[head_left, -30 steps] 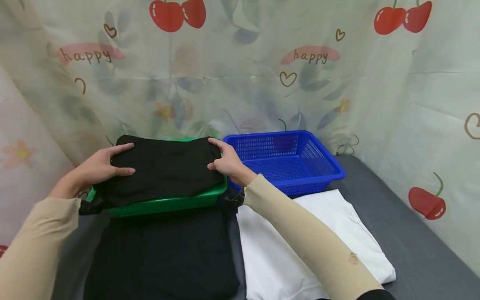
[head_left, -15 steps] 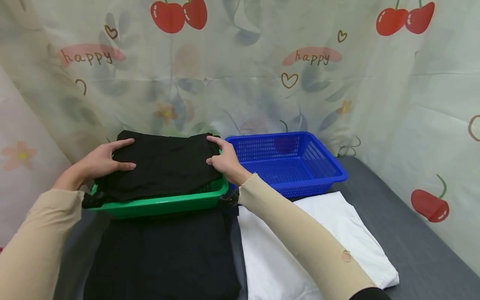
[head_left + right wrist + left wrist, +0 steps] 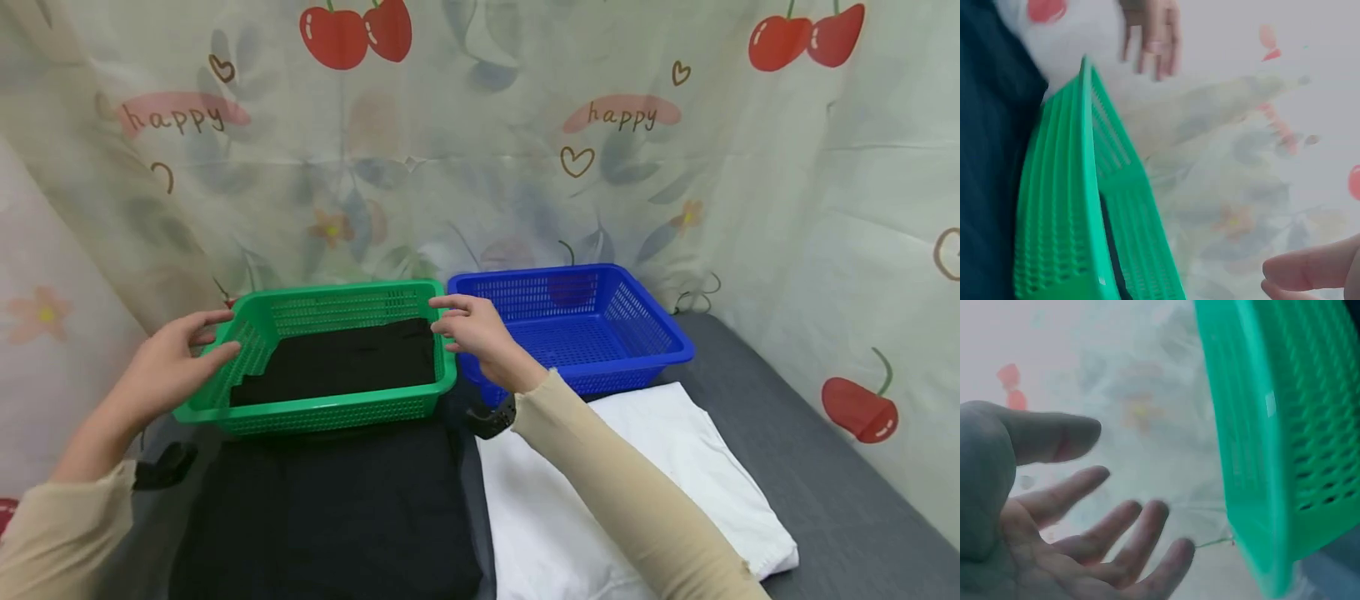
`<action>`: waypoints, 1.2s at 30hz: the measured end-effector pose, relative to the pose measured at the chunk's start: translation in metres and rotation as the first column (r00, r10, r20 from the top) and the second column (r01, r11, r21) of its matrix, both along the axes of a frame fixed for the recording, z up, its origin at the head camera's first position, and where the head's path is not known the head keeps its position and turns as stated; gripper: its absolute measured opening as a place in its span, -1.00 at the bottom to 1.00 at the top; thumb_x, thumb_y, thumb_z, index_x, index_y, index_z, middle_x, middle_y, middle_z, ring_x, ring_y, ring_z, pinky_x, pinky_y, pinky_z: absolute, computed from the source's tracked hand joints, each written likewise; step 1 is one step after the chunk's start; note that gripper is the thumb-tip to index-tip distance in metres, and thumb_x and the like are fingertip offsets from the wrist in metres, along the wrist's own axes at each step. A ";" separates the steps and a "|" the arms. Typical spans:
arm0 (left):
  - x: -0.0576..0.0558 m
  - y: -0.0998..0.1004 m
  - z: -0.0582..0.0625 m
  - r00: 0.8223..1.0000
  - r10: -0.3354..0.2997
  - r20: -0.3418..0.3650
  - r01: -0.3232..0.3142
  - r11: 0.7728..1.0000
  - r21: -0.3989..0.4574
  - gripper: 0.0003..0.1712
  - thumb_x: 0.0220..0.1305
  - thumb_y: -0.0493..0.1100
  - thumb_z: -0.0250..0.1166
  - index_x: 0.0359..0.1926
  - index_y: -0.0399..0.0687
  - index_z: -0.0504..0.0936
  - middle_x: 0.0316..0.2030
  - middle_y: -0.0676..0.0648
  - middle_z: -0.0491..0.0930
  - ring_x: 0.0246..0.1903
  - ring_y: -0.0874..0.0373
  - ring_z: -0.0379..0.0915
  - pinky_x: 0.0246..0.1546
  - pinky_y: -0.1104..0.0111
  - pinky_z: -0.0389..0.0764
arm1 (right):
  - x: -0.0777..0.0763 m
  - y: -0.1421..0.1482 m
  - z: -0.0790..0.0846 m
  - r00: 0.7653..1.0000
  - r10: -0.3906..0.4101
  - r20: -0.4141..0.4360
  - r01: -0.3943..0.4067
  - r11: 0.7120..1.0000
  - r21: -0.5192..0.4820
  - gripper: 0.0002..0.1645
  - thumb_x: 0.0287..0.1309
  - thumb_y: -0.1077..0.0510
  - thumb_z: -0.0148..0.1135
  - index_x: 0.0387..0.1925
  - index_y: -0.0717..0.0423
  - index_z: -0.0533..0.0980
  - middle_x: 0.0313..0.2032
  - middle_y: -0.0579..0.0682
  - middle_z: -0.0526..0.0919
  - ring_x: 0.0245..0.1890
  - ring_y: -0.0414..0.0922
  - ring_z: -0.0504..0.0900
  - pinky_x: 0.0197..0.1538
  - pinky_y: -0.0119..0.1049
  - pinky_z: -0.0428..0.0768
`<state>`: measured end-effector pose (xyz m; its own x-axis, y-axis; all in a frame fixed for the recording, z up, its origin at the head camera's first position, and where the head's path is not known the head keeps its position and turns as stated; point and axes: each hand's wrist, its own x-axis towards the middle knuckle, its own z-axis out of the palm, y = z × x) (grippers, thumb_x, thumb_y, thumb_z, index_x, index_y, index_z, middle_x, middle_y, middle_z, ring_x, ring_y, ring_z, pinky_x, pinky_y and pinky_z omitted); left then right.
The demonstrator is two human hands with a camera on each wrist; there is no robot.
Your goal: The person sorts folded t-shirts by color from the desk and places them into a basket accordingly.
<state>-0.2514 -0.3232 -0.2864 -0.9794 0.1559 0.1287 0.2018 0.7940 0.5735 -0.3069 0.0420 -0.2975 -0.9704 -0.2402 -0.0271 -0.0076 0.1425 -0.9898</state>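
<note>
A folded black cloth lies flat inside the green basket. My left hand is beside the basket's left end, fingers spread and holding nothing. In the left wrist view the same hand shows an empty palm, apart from the green rim. Over the basket's right end, my right hand has its fingers loosely extended with nothing in them. Its fingertips overlap the green rim in the head view. Only a few fingertips of it show in the right wrist view.
A blue basket with nothing in it stands to the right of the green one. In front lie a folded black garment and a folded white garment on the dark grey surface. A patterned curtain hangs behind.
The black cloth, held by both hands above the green basket earlier, now lies inside it. Both hands have let go and moved apart, the left outward to the left, the right slightly right.
</note>
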 end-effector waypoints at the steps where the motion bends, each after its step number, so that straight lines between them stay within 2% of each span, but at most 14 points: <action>1: 0.013 0.002 -0.004 0.999 0.017 -0.033 -0.016 1.000 0.024 -0.21 0.48 0.12 0.07 0.49 -0.28 0.12 0.33 -0.49 0.18 0.22 -0.44 0.21 -0.07 -0.13 0.49 | 0.008 0.005 -0.001 1.000 0.002 0.001 -0.002 1.000 -0.023 -0.52 0.28 0.29 0.21 0.21 -0.02 0.54 0.15 0.08 0.49 0.14 0.07 0.51 0.11 -0.03 0.52; 3: 0.038 0.005 -0.015 0.997 0.053 -0.058 -0.050 0.997 0.057 -0.26 0.48 0.10 0.09 0.46 -0.26 0.19 0.29 -0.46 0.27 0.17 -0.39 0.30 -0.20 0.06 0.58 | 0.024 0.014 -0.004 1.000 0.016 0.012 -0.015 0.997 -0.074 -0.53 0.30 0.29 0.20 0.22 0.01 0.53 0.13 0.09 0.52 0.13 0.10 0.52 0.10 -0.04 0.53; 5: 0.059 0.006 -0.027 0.995 0.089 -0.040 -0.086 0.993 0.082 -0.28 0.48 0.10 0.10 0.45 -0.23 0.23 0.25 -0.44 0.34 0.11 -0.36 0.37 -0.30 0.18 0.57 | 0.039 0.022 -0.009 0.999 0.036 0.034 -0.032 0.992 -0.123 -0.53 0.31 0.30 0.19 0.23 0.06 0.51 0.14 0.13 0.53 0.13 0.13 0.52 0.10 -0.05 0.53; 8: 0.080 0.006 -0.044 0.986 0.148 0.072 -0.155 0.983 0.099 -0.20 0.46 0.21 0.06 0.45 -0.26 0.21 0.26 -0.45 0.33 0.14 -0.35 0.34 -0.24 0.07 0.57 | 0.060 0.031 -0.022 0.995 0.065 0.074 -0.051 0.984 -0.173 -0.54 0.34 0.30 0.16 0.25 0.15 0.49 0.14 0.18 0.54 0.07 0.11 0.56 0.09 -0.07 0.54; 11: 0.086 0.005 -0.058 0.955 0.184 0.232 -0.216 0.969 0.119 -0.06 0.43 0.32 -0.01 0.47 -0.34 0.11 0.29 -0.50 0.24 0.19 -0.41 0.25 -0.10 -0.10 0.52 | 0.074 0.036 -0.037 0.990 0.083 0.118 -0.060 0.981 -0.187 -0.54 0.33 0.29 0.17 0.25 0.19 0.48 0.09 0.18 0.57 0.00 0.06 0.59 0.10 -0.05 0.53; 15: 0.086 0.000 -0.077 0.886 0.202 0.418 -0.263 0.960 0.093 0.10 0.38 0.41 -0.03 0.46 -0.46 -0.02 0.33 -0.59 0.05 0.24 -0.51 0.10 0.00 -0.15 0.46 | 0.086 0.034 -0.057 0.977 0.099 0.189 -0.066 0.982 -0.177 -0.51 0.27 0.24 0.24 0.24 0.15 0.50 0.12 0.11 0.53 0.07 0.03 0.53 0.17 0.07 0.44; 17: 0.085 -0.003 -0.088 0.857 0.199 0.475 -0.261 0.963 0.067 0.15 0.36 0.43 -0.02 0.44 -0.53 -0.06 0.32 -0.64 -0.04 0.25 -0.55 0.02 0.02 -0.17 0.43 | 0.089 0.032 -0.064 0.971 0.104 0.215 -0.070 0.984 -0.162 -0.47 0.22 0.21 0.28 0.24 0.10 0.50 0.13 0.14 0.51 0.14 0.04 0.48 0.21 0.13 0.36; 21: 0.084 -0.010 -0.109 0.825 0.195 0.531 -0.237 0.972 0.011 0.26 0.32 0.47 0.01 0.40 -0.64 -0.12 0.30 -0.69 -0.12 0.24 -0.61 -0.06 0.03 -0.21 0.39 | 0.097 0.024 -0.073 0.955 0.119 0.270 -0.082 0.986 -0.144 -0.44 0.18 0.16 0.33 0.24 -0.02 0.51 0.25 0.16 0.39 0.24 0.04 0.37 0.25 0.20 0.25; 23: 0.083 -0.013 -0.118 0.821 0.202 0.535 -0.236 0.972 -0.005 0.30 0.29 0.49 0.02 0.41 -0.63 -0.17 0.29 -0.69 -0.14 0.23 -0.61 -0.06 0.03 -0.24 0.36 | 0.100 0.019 -0.075 0.946 0.127 0.299 -0.085 0.985 -0.152 -0.43 0.17 0.16 0.35 0.24 -0.06 0.51 0.31 0.14 0.32 0.25 0.05 0.35 0.24 0.20 0.25; 27: 0.083 -0.014 -0.126 0.837 0.208 0.507 -0.233 0.972 -0.014 0.30 0.28 0.49 0.04 0.45 -0.53 -0.24 0.32 -0.66 -0.19 0.23 -0.63 -0.07 0.04 -0.31 0.29 | 0.104 0.011 -0.078 0.925 0.104 0.367 -0.040 0.983 -0.177 -0.41 0.14 0.19 0.36 0.25 -0.10 0.52 0.38 0.13 0.21 0.28 0.16 0.26 0.17 0.15 0.33; 30: 0.084 -0.012 -0.128 0.859 0.170 0.483 -0.209 0.977 0.029 0.24 0.30 0.44 0.09 0.50 -0.40 -0.26 0.35 -0.62 -0.20 0.25 -0.61 -0.07 0.06 -0.31 0.27 | 0.104 0.009 -0.081 0.915 0.090 0.394 -0.011 0.980 -0.199 -0.38 0.14 0.21 0.35 0.27 -0.09 0.51 0.29 0.13 0.30 0.11 0.13 0.32 -0.01 -0.04 0.41; 33: 0.083 -0.010 -0.129 0.877 0.109 0.467 -0.173 0.980 0.097 0.19 0.33 0.37 0.12 0.54 -0.23 -0.33 0.39 -0.57 -0.21 0.28 -0.57 -0.08 0.07 -0.27 0.29 | 0.102 0.008 -0.086 0.910 0.117 0.397 -0.024 0.972 -0.232 -0.38 0.15 0.22 0.33 0.27 -0.07 0.50 0.19 0.12 0.39 -0.11 0.01 0.36 -0.22 -0.21 0.32; 35: 0.083 -0.008 -0.130 0.885 0.061 0.462 -0.149 0.976 0.157 0.15 0.37 0.30 0.14 0.56 -0.10 -0.39 0.42 -0.53 -0.24 0.31 -0.52 -0.09 0.09 -0.25 0.30 | 0.100 0.008 -0.089 0.905 0.138 0.401 -0.035 0.966 -0.255 -0.39 0.16 0.23 0.32 0.27 -0.05 0.50 0.16 0.12 0.41 -0.24 -0.04 0.33 -0.27 -0.24 0.25; 36: 0.083 -0.007 -0.131 0.885 0.038 0.464 -0.139 0.973 0.185 0.13 0.38 0.27 0.15 0.56 -0.02 -0.41 0.43 -0.52 -0.26 0.33 -0.51 -0.11 0.09 -0.24 0.30 | 0.100 0.008 -0.091 0.904 0.146 0.402 -0.041 0.965 -0.260 -0.39 0.16 0.24 0.32 0.27 -0.04 0.50 0.18 0.12 0.41 -0.22 -0.04 0.36 -0.21 -0.23 0.29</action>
